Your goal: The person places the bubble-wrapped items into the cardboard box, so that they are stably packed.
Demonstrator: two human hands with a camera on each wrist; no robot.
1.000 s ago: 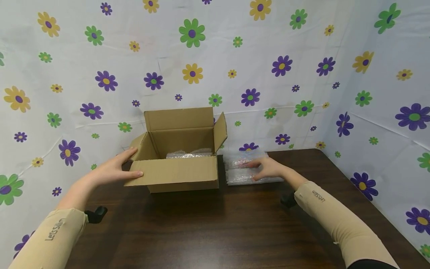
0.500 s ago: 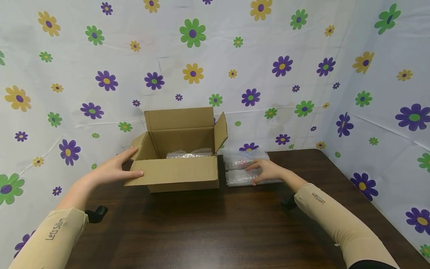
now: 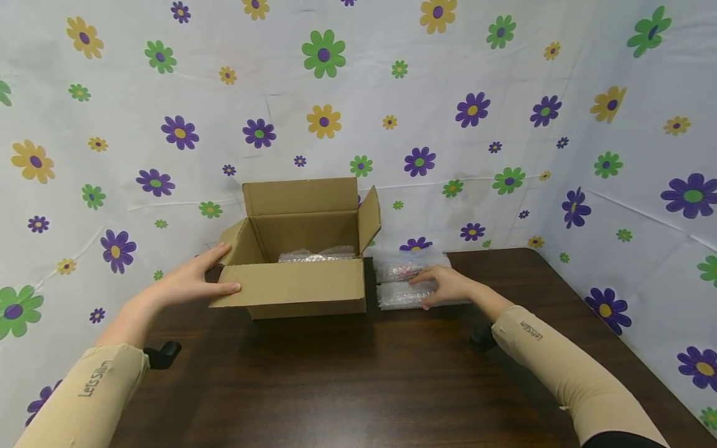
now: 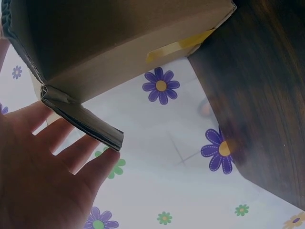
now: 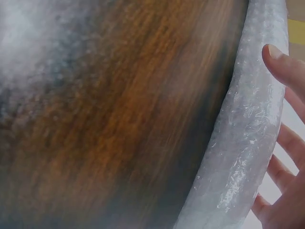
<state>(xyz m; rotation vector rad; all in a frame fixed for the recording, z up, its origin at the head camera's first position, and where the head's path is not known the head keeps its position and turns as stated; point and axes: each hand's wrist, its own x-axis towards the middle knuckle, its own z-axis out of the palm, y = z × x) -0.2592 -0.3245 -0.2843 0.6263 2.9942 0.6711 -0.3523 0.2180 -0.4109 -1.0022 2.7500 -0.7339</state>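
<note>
An open cardboard box (image 3: 294,283) stands on the dark wood table, its flaps spread. My left hand (image 3: 193,280) holds its left corner: the thumb lies on the front flap, the fingers against the left flap (image 4: 83,117). Inside shows the top of a bubble-wrapped item (image 3: 316,254). To the right of the box lie two bubble-wrapped packages, a near one (image 3: 398,295) and a far one (image 3: 394,269) with something reddish inside. My right hand (image 3: 448,286) spans the near package, thumb on its front side and curved fingers on its back side (image 5: 238,133).
The brown table (image 3: 358,386) runs toward me in front of the box. A white flower-print sheet (image 3: 336,81) hangs close behind the box and along the right. Black camera mounts (image 3: 162,354) stick out under both wrists.
My right fingers have shifted slightly toward me, from the packages' middle onto the near one. The left hand and the box have stayed in place.
</note>
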